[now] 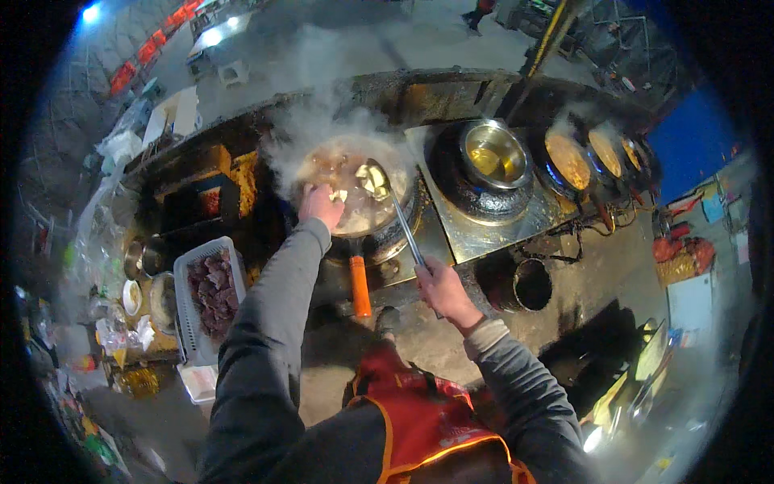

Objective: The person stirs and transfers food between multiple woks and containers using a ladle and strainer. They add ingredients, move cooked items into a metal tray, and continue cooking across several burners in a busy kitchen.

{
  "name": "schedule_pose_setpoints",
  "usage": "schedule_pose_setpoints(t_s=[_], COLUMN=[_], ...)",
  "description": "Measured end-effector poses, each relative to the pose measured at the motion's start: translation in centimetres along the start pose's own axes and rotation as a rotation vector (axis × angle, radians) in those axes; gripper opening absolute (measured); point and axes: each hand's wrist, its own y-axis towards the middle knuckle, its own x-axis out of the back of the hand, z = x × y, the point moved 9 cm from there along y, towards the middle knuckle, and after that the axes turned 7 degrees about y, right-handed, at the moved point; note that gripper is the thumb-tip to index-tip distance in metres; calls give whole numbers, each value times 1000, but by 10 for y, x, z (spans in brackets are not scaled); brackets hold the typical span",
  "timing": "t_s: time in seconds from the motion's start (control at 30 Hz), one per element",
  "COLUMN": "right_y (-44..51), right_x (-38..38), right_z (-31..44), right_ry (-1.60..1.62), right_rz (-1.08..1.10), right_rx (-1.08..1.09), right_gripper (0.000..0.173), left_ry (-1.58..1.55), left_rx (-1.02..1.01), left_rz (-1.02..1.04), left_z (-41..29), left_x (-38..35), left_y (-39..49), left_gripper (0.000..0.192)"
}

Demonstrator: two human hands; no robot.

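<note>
A wok (381,221) of steaming brownish liquid sits on the stove before me, its orange handle (360,287) towards my body. My left hand (321,207) is over the wok's near left part, with a pale food piece (340,195) between its fingers; steam blurs the fingertips. My right hand (446,290) grips the metal handle of a ladle (404,221). The ladle's bowl is above the liquid and carries several pale, cut food pieces (370,179). Both hands are apart from each other.
Right of the wok, a steel pot (496,154) with yellow liquid rests on a blackened wok (478,196). Further right, several pans (567,160) steam over blue flames. A grey plastic basket (184,302) of dark meat pieces (214,290) stands left. A dark cylindrical container (532,284) is below the stove.
</note>
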Motion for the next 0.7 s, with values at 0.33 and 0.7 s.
schedule_pose_setpoints(t_s=[0.33, 0.7], right_y=[32, 71], right_x=[29, 27], right_z=[65, 32], right_ry=[-211, -289], right_rz=[-18, -90], right_rx=[431, 361], right_gripper=[35, 42], left_ry=[-268, -259], left_rx=[-194, 576], left_rz=[-525, 64], left_z=[40, 223], left_x=[60, -175], left_y=[-67, -313], left_gripper=[16, 26])
